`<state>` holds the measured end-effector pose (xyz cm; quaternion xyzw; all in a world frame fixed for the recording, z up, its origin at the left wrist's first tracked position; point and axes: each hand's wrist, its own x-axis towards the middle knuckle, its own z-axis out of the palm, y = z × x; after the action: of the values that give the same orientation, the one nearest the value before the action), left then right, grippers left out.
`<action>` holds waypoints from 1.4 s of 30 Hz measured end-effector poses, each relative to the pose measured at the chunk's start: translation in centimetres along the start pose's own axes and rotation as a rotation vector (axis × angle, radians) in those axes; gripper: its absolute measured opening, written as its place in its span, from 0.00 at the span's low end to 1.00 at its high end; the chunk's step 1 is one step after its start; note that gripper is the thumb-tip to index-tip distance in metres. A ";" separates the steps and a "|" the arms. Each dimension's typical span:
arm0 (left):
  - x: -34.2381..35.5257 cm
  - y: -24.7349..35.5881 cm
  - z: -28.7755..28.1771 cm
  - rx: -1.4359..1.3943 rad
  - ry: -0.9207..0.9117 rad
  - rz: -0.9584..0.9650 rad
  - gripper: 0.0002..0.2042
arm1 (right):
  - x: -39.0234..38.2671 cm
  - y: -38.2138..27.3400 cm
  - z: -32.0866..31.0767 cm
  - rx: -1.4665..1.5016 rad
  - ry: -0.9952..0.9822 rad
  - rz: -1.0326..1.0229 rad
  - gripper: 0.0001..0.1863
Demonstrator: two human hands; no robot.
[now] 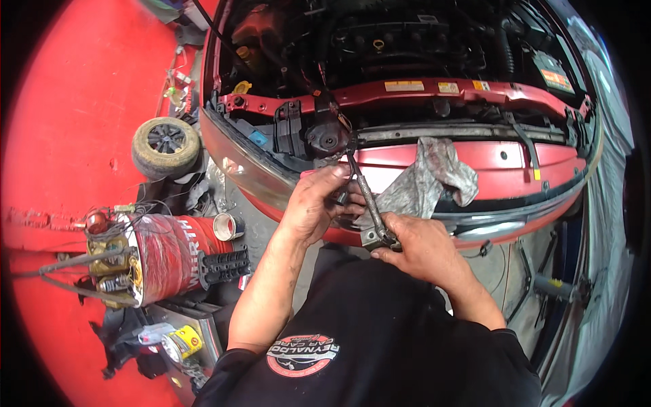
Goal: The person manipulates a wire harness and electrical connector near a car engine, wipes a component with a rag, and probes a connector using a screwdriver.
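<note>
A braided, sleeved cable or hose (368,197) hangs from the front of the red car's engine bay down between my hands. My right hand (424,247) is closed round its lower end, where a small metal-looking piece (370,237) shows beside the fingers. My left hand (313,203) has its thumb and fingers curled at the cable's upper part, next to a small dark connector-like piece (341,198). What exactly those fingers pinch is partly hidden. Just beyond my hands, a stained grey rag (434,173) lies over the red front bumper (502,157).
The open engine bay (400,47) lies ahead, behind a red crossbar (407,95). The headlight (254,159) sits at front left. On the left are a wheel (166,147), a red drum (180,254) with bottles and cables, and a yellow can (185,340). Plastic sheeting (614,203) hangs at right.
</note>
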<state>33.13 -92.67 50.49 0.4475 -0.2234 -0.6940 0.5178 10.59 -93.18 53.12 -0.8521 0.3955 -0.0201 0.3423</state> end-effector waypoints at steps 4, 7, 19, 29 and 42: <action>0.1 -1.1 -3.6 0.145 -0.132 -0.045 0.10 | 0.3 -3.0 3.3 -0.221 0.118 0.058 0.23; 0.6 -2.7 -5.8 0.061 -0.216 -0.052 0.11 | 0.9 -4.5 5.2 -0.327 0.162 0.115 0.22; 3.3 -0.7 -8.9 -0.080 -0.310 -0.188 0.12 | 2.5 -7.9 9.0 -0.275 0.242 0.265 0.20; 7.2 3.8 -8.1 0.199 -0.147 -0.090 0.19 | 1.8 -5.6 4.9 -0.510 0.206 0.193 0.11; 7.8 1.5 -7.1 -0.227 -0.081 0.129 0.12 | 4.5 -4.4 -1.8 -0.850 -0.048 -0.091 0.11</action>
<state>39.44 -99.28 45.06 0.3426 -0.1926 -0.6974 0.5993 16.07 -95.34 56.09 -0.9341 0.3226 0.1494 -0.0314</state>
